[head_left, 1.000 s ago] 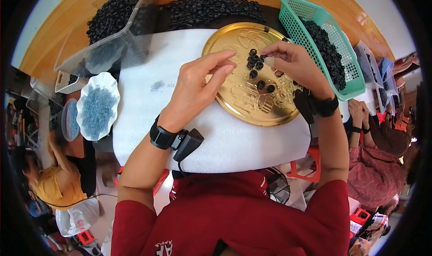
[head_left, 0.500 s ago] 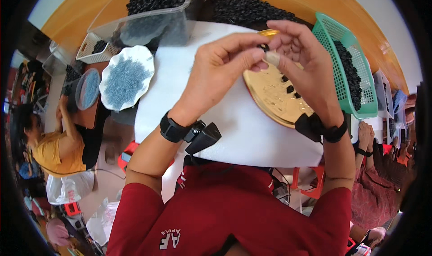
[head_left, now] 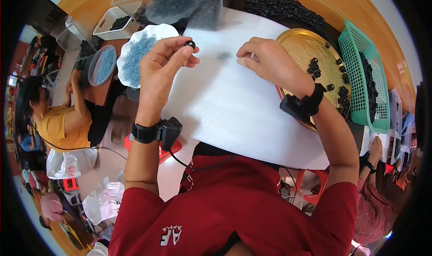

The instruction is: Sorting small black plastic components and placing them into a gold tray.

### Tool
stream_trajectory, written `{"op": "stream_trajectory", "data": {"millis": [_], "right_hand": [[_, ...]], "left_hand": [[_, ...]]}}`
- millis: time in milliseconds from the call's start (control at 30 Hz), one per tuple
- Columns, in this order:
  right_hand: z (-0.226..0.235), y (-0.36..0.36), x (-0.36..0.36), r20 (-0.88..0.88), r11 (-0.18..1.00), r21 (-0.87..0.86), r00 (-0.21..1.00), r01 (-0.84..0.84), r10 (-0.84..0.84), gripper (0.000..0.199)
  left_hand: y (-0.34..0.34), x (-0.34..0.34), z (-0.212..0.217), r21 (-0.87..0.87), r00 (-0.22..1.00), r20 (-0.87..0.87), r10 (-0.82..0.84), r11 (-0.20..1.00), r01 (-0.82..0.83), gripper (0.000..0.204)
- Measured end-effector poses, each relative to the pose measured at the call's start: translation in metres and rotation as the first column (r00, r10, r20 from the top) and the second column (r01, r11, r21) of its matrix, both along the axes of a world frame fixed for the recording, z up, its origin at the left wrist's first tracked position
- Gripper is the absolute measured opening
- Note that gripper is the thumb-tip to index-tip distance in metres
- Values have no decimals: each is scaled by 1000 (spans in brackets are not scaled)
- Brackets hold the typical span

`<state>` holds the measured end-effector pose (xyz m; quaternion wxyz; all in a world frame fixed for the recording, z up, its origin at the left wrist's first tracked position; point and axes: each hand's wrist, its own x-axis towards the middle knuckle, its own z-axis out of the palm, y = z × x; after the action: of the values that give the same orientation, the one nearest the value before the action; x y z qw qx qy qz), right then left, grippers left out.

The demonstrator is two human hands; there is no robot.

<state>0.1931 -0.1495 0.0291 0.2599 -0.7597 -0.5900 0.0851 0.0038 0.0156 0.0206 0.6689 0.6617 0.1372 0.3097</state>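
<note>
A small black ring (head_left: 190,43) is being pinched between the thumb and fingertips of the left hand (head_left: 163,69), which is being held up above the left edge of the white sheet (head_left: 234,107). The other fingers of that hand are being kept curled in toward the palm. A black wrist device (head_left: 157,132) is being worn on the left forearm, just off the sheet's left edge.

The right hand (head_left: 269,65) is being rested over the upper right part of the sheet, its fingers drawn together at the tips; a small pale piece (head_left: 243,60) is being pressed between them, though what it is cannot be told. A black band (head_left: 302,106) is being worn on the right wrist, at the sheet's right edge.

A round gold tray (head_left: 310,49) is lying just right of the sheet, partly hidden by the right wrist, with more black rings (head_left: 314,68) scattered on it. A green basket (head_left: 355,67) of black parts is sitting further right of the sheet, touching the tray. A white scalloped dish (head_left: 139,56) of blue-grey beads is lying just left of the sheet, behind the left hand. A clear bin (head_left: 180,6) is standing at the sheet's far edge. Another person in a yellow shirt (head_left: 56,123) is being seen well left of the sheet.
</note>
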Motion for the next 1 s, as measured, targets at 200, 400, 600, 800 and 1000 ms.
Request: {"op": "stream_trajectory", "data": {"millis": [200, 400, 600, 800, 1000], "right_hand": [[-12, 10, 0, 122, 999, -32, 992, -23, 27, 15], [-7, 3, 5, 44, 999, 15, 998, -43, 42, 15], [41, -30, -12, -561, 985, 151, 828, 87, 13, 16], [58, -63, -21, -709, 967, 188, 705, 171, 14, 19], [59, -92, -6, -727, 958, 194, 686, 213, -6, 19]], "left_hand": [[-10, -1, -10, -66, 998, -26, -53, 996, 51, 24], [-22, 10, -3, -56, 988, -39, -152, 987, 149, 25], [-43, 26, 12, -54, 962, -33, -271, 962, 269, 22], [-67, 48, 25, -71, 906, 27, -423, 903, 423, 22], [-82, 70, 32, 33, 855, -68, -515, 855, 517, 24]]}}
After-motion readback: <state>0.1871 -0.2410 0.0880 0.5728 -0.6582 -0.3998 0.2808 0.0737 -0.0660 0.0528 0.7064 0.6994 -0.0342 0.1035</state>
